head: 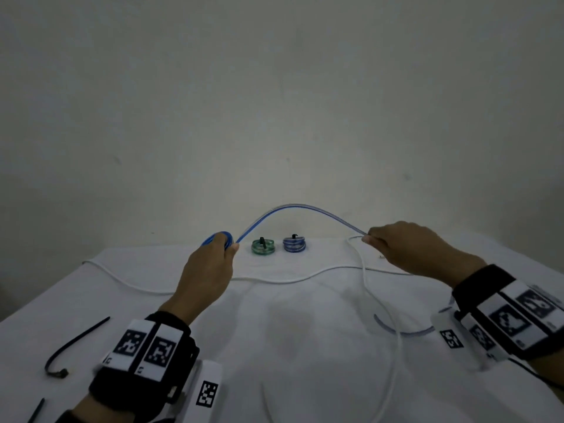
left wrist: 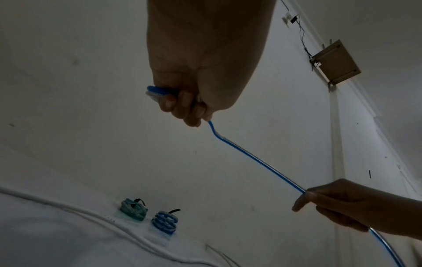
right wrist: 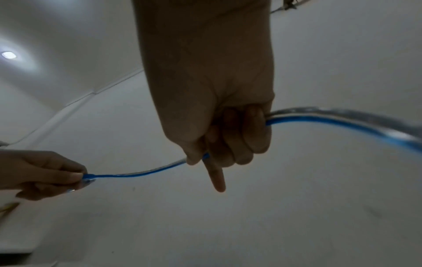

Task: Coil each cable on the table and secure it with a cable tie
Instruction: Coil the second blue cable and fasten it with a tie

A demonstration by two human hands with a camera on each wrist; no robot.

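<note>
A blue cable (head: pixel 293 206) arches in the air between both hands. My left hand (head: pixel 213 254) grips a small coil of it (head: pixel 220 237), held above the table's far left; the fingers (left wrist: pixel 182 104) curl round the loops. My right hand (head: pixel 393 242) grips the cable further along (right wrist: pixel 228 140), with the index finger pointing out. The cable's tail (head: pixel 403 331) lies on the table by my right wrist. A white cable (head: pixel 293 280) lies loose across the table. Two black cable ties (head: pixel 73 343) lie at the front left.
A tied green coil (head: pixel 263 247) and a tied blue coil (head: pixel 294 244) sit at the table's far edge against the wall. The table (head: pixel 305 346) wears a white cloth. A small wooden bracket (left wrist: pixel 335 63) hangs on the wall.
</note>
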